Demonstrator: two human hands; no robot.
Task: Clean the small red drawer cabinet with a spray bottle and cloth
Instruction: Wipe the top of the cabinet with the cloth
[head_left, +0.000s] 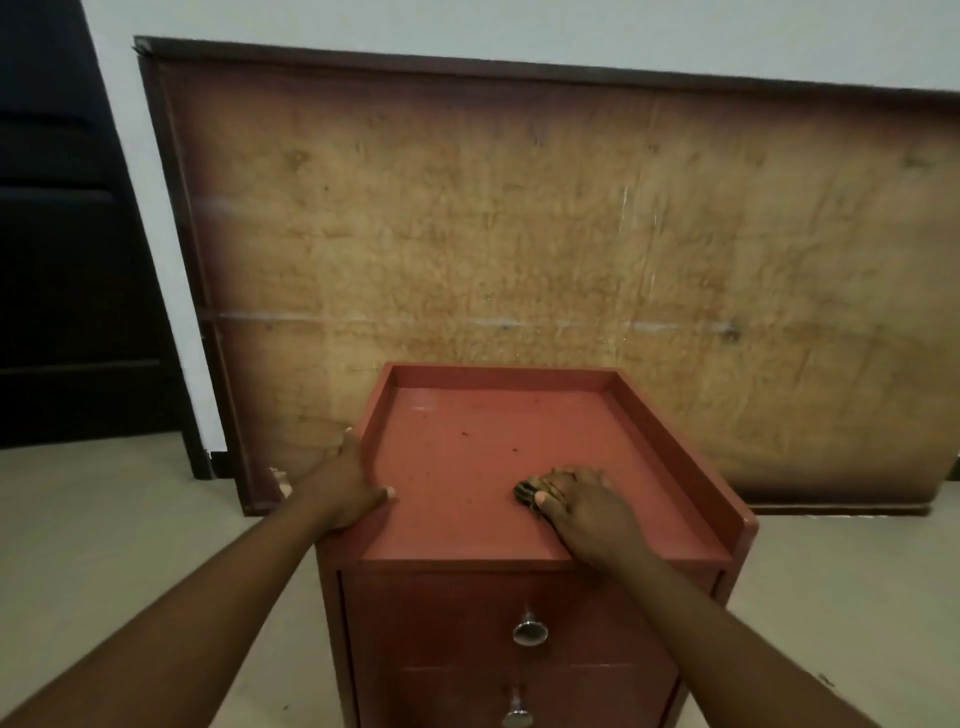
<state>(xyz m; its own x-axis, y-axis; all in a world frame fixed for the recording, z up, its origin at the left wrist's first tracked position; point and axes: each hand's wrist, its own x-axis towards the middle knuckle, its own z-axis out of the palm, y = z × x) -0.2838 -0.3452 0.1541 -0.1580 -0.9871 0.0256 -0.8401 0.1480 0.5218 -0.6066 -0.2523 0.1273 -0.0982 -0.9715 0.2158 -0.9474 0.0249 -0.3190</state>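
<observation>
Both bare arms reach toward 12 o'clock; left hand (349, 488) clasps an edge, thumb inward, right hand (582, 506) lies palm-down, fingers curled over something small

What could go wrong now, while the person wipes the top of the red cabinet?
1. The right hand presses a small bunched cloth that is mostly hidden under it, so it may only push the dark specks around.
2. A raised rim borders the red cabinet's top on three sides, so dirt may collect in its corners.
3. The left hand grips only the left edge, so hard wiping might shift the cabinet.
</observation>
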